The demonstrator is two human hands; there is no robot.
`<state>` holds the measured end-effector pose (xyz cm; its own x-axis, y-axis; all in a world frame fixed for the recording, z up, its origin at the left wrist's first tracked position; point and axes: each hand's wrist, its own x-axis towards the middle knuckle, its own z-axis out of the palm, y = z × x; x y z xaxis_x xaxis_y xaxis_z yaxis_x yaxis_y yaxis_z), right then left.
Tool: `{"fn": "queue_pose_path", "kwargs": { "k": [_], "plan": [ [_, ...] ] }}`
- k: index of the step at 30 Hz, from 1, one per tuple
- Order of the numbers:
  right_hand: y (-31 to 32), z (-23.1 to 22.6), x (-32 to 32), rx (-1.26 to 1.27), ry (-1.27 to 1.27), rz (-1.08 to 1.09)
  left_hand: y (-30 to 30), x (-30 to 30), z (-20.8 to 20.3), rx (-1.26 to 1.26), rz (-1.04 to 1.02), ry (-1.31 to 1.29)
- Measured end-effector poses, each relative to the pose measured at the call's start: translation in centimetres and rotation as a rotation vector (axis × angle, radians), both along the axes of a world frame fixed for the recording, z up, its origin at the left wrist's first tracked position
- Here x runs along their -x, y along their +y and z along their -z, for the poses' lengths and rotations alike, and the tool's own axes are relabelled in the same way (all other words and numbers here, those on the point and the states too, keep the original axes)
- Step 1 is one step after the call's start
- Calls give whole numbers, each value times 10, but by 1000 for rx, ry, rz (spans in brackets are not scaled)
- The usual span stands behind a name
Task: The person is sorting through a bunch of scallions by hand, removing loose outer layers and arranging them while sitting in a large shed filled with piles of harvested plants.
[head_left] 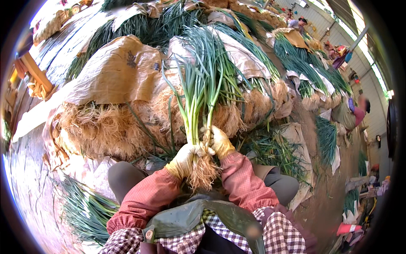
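A bunch of green onions [194,108] stands nearly upright before me, its long green leaves pointing away and its tan, hairy roots [203,172] hanging toward my lap. My left hand [184,159], in a pale yellowish glove, is closed round the white lower stems just above the roots. Gloved the same way, my right hand [220,143] is closed on stems at the right side of the bunch, a little higher up. Both hands nearly meet there, and the fingertips partly hide each other.
Ahead lies a long heap of green onions, its matted roots [101,131] facing me under a tan sheet [114,70]. A pile of green onions [86,207] rests at my left. Loose leaves [275,154] lie to my right. A person [351,112] sits farther right; another person [298,25] is beyond.
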<state>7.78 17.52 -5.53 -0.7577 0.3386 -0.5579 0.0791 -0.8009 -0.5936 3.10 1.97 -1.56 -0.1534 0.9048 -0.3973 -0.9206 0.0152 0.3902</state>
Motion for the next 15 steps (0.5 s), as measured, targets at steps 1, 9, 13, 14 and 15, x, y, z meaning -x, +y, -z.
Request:
{"fn": "queue_pose_path", "kwargs": {
  "k": [1, 9, 13, 14, 15],
  "plan": [
    [-2, 7, 3, -64, -48, -23, 2, 1, 5, -36, -11, -31],
    [-30, 53, -67, -1151, -358, -927, 3, 5, -8, 9, -8, 188],
    [-2, 7, -72, -1554, -317, -193, 6, -9, 3, 156, -102, 530],
    [-2, -33, -48, -1806, -265, -29, 3, -10, 3, 217, -123, 573],
    [-9, -83, -32, -1750, -291, -120, 1, -10, 8, 217, -143, 581]
  ]
}}
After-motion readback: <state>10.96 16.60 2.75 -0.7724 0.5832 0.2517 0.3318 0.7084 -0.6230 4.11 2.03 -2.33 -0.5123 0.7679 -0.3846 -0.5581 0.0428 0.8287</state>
